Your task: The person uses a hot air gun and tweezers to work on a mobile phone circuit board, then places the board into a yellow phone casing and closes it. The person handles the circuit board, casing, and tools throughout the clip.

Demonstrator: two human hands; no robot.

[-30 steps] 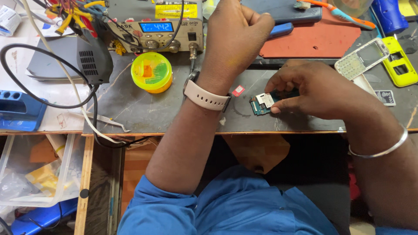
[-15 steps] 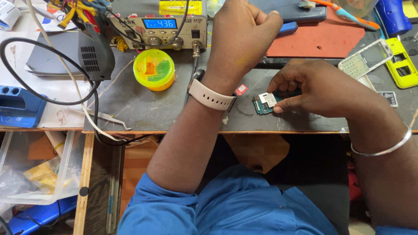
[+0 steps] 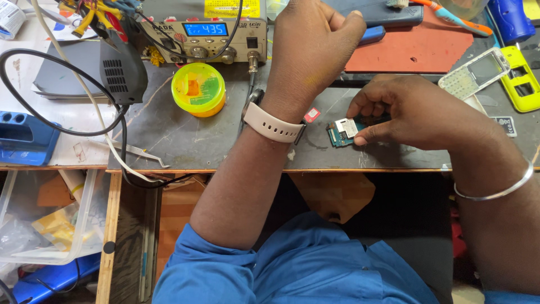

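While the right hand pinches the small green circuit board flat on the grey bench mat, same spot as 1 s ago, the left hand is fisted, has lifted slightly toward the soldering station; contents can't tell. Board unmoved, so work on it looks paused. Yellow flux tub left, tweezers nr edge.

Glossy yellow plastic tub, scratched matt grey mat, shiny metal tweezers.

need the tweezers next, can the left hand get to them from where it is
Probably yes. The left hand is a raised fist over the bench; the tweezers lie uncovered near the front edge to its left. Only a black cable passes close by them.
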